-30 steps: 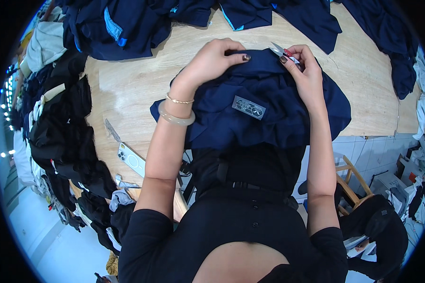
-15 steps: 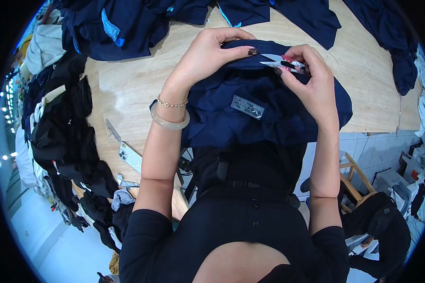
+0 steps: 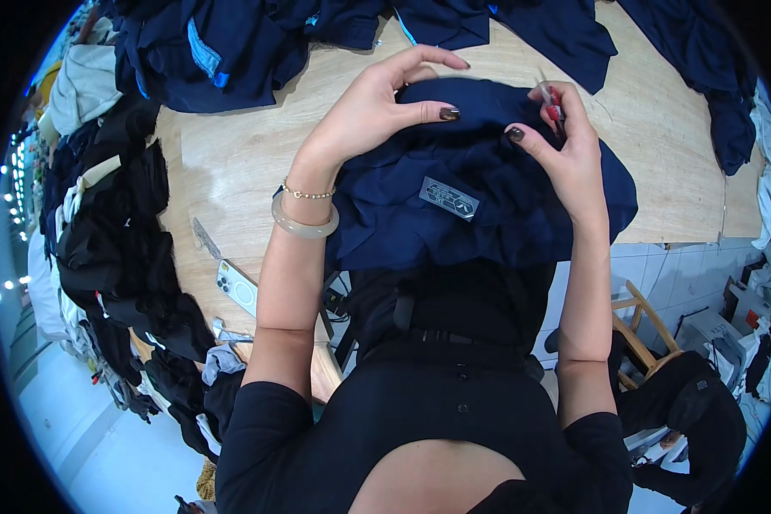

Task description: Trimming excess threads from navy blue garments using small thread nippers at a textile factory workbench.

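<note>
A navy garment (image 3: 518,214) lies bunched at the near edge of a wooden table (image 3: 240,150), a grey printed label (image 3: 450,199) on its upper surface. At the garment's far left edge is the left hand (image 3: 373,111), thumb and forefinger spread wide: the thumb lies against the cloth, the forefinger reaches past its far edge, and the other fingers are mostly hidden. A pale bangle (image 3: 304,224) circles that wrist. At the garment's far right, the right hand (image 3: 570,141) keeps red-handled scissors (image 3: 553,110) in its curled fingers, thumb held apart; whether the blades are parted, I cannot tell. More navy clothes (image 3: 214,56) lie beyond the garment, a white phone (image 3: 236,288) left of it, and a wooden stool (image 3: 654,317) stands to its right.
</note>
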A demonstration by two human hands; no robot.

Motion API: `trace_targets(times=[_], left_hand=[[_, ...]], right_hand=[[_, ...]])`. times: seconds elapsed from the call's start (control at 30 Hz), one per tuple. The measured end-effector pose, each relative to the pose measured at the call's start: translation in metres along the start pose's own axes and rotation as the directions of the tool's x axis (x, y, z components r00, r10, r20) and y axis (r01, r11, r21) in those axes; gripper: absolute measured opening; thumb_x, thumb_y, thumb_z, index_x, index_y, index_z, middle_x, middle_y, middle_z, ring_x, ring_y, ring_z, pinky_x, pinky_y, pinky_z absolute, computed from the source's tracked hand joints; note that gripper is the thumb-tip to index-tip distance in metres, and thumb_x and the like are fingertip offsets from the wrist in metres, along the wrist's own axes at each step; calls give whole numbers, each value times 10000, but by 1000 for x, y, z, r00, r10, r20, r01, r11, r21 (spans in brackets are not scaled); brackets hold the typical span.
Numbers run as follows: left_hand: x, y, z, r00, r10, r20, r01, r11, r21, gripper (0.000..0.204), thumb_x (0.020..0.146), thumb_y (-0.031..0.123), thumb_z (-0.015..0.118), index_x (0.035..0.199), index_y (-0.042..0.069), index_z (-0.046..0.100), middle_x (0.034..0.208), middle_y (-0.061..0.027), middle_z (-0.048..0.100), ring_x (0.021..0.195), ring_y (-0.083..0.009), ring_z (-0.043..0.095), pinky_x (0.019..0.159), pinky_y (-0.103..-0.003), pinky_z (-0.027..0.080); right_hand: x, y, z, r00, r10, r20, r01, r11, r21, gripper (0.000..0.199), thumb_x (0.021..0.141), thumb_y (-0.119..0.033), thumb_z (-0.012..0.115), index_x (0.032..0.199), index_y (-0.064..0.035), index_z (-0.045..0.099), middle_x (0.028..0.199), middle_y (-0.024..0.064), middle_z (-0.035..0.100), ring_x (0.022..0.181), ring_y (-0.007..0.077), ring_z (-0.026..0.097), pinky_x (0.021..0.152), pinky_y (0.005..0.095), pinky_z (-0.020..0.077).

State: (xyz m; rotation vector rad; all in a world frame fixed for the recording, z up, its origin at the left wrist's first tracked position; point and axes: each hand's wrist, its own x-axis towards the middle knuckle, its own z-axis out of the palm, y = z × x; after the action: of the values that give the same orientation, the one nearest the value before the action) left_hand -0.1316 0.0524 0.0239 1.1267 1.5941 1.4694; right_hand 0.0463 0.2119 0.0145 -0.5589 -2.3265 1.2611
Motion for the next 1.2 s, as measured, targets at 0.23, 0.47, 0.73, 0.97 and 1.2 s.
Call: trace_targets(times=[0.23,0.47,0.73,0.97,1.2], left_hand=[[10,-21,-40,751,387,-536,86,747,659,309,901,48,492,1185,48,613,969,-124,694,891,-291,639,810,-361,501],[-48,-38,-104,772,303,-559,292,613,735,275,942,147,537,1188,49,614,998,-148,699,791,-297,686,686,-352,538],[-58,-37,-41,751,156,-641,349,731,586,172,880,148,621,994,47,701,925,-128,687,851,-286,661,751,-355,503],[-17,-48,-44,841,-109,-530,478,609,633,254,777,279,740,930,76,737,880,-115,716,831,-295,682,715,-378,525],[-39,-27,-39,851,-3,-525,419,607,675,142,826,110,687,914,1,710,801,-169,692,665,-267,674,631,-321,497]], right_hand=[[2,31,11,998,64,3,-53,850,-525,432,777,-235,746,1154,-86,596,976,163,664,897,316,647,760,372,504],[-4,46,9,983,124,-133,-166,910,-379,309,799,-157,690,1099,-107,632,902,138,684,818,309,666,717,371,512],[-5,46,9,969,196,-152,-236,918,-320,282,837,-163,665,1109,-95,634,956,147,695,838,285,684,744,330,514],[-6,44,12,971,156,-182,-212,914,-347,284,826,-139,667,1104,-93,632,950,145,693,842,292,679,749,332,513],[-7,46,11,978,121,-172,-176,918,-356,280,823,-128,668,1098,-90,629,941,142,690,830,288,675,743,328,510]])
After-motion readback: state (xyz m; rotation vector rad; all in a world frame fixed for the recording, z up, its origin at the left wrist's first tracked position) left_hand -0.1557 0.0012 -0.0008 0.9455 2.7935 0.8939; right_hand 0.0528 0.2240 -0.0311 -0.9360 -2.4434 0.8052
